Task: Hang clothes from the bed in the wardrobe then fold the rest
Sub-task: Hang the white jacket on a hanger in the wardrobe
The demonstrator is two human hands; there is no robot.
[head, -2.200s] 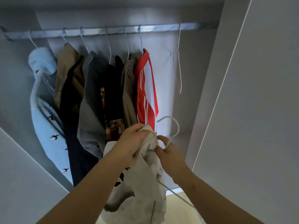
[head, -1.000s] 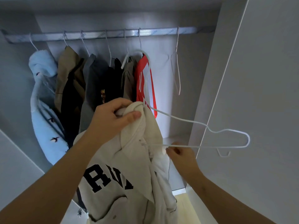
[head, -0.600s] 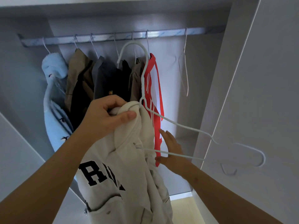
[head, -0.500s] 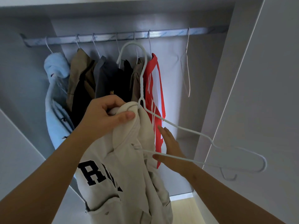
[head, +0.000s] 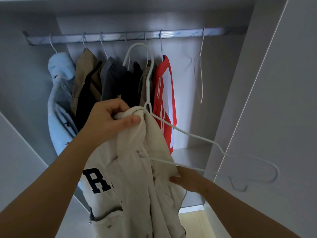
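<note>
Left hand (head: 109, 121) grips the bunched collar of a cream sweatshirt (head: 137, 177) at the neck of a wire hanger (head: 197, 137). The hanger's bare arm slants down and rightward from this grip, past the right hand (head: 188, 180), which touches the sweatshirt's loose edge; whether it pinches is unclear.

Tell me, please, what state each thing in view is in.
Cream hoodie: only partly on a hanger, held up, not yet hung.
White hanger: one shoulder bare, hook off the rail.
Left hand: grips the hoodie's neck.
Right hand: pinches the hoodie's fabric.
Empty hanger: hanging on the rail.
</note>
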